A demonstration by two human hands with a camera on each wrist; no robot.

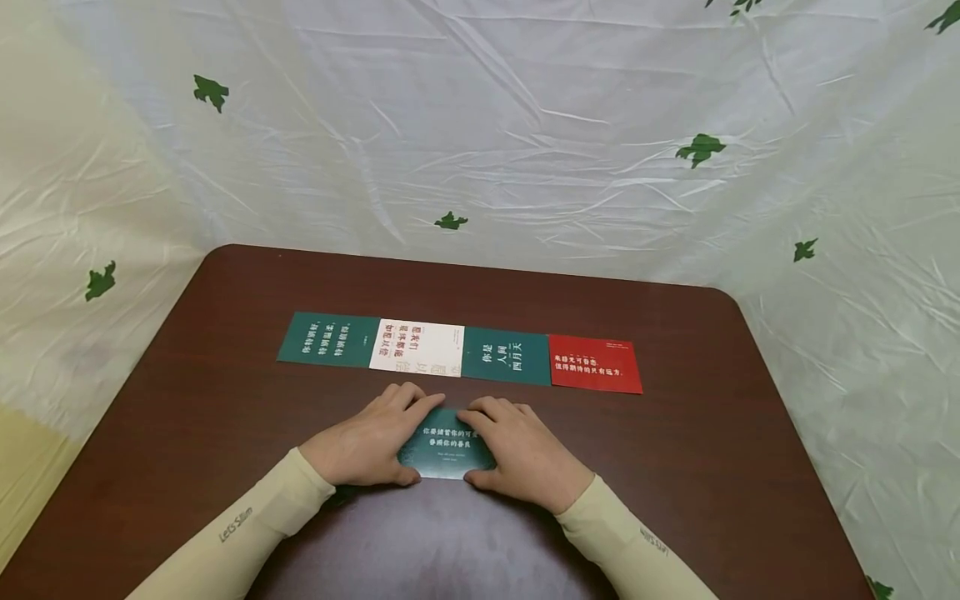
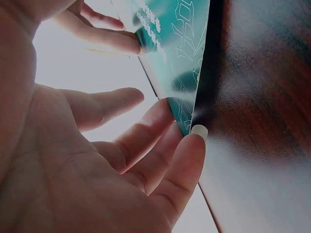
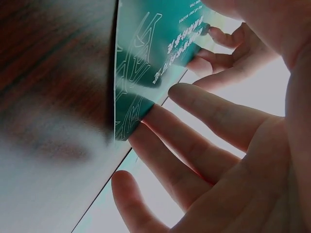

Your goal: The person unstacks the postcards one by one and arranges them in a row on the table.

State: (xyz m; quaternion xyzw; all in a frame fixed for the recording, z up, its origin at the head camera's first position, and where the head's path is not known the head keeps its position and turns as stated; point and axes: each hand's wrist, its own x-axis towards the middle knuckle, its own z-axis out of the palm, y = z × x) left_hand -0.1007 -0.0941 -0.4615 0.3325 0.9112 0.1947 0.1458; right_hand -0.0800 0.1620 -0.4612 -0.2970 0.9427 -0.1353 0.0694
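A green card point(image 1: 446, 460) with white printed writing lies flat between my two hands, near the middle of the table. My left hand point(image 1: 366, 440) holds its left end, thumb at the near edge and fingers at the far edge. On the other end, my right hand point(image 1: 531, 457) grips it in the same way. In the left wrist view, fingertips meet the card point(image 2: 182, 34) at its edge and corner, with a dark shadow beside it. The right wrist view has two fingertips touching the card point(image 3: 146, 53). Whether it rests on the table or slightly above, I cannot tell.
Beyond my hands, a row of cards runs left to right: a green card point(image 1: 330, 340), a white card point(image 1: 416, 336), another green card point(image 1: 528, 357) and a red card point(image 1: 596, 379). They lie on the dark brown table point(image 1: 675, 475). Pale sheeting point(image 1: 480, 125) surrounds it.
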